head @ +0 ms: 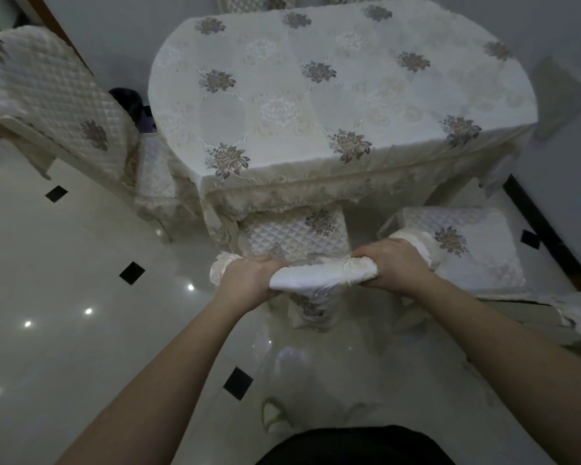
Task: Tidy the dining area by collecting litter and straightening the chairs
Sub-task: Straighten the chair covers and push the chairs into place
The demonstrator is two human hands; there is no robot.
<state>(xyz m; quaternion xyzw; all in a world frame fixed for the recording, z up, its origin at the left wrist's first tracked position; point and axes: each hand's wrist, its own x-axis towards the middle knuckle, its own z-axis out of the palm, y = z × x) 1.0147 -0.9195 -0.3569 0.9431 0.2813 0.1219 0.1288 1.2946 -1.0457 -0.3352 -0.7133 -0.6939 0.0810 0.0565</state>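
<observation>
While the left hand (249, 276) and right hand (391, 263) each clamp the cloth-covered top rail of the chair (296, 239), its quilted seat sits tucked under the desk (316, 95) at 12 o'clock. A second chair (467, 243) stands at 2 o'clock, a third chair (57, 105) at 10 o'clock, on glossy floor tile (81, 263).

The far chairs (254, 1) are cut off by the top edge; fingertips hidden under the chair's backrest (316, 280).
</observation>
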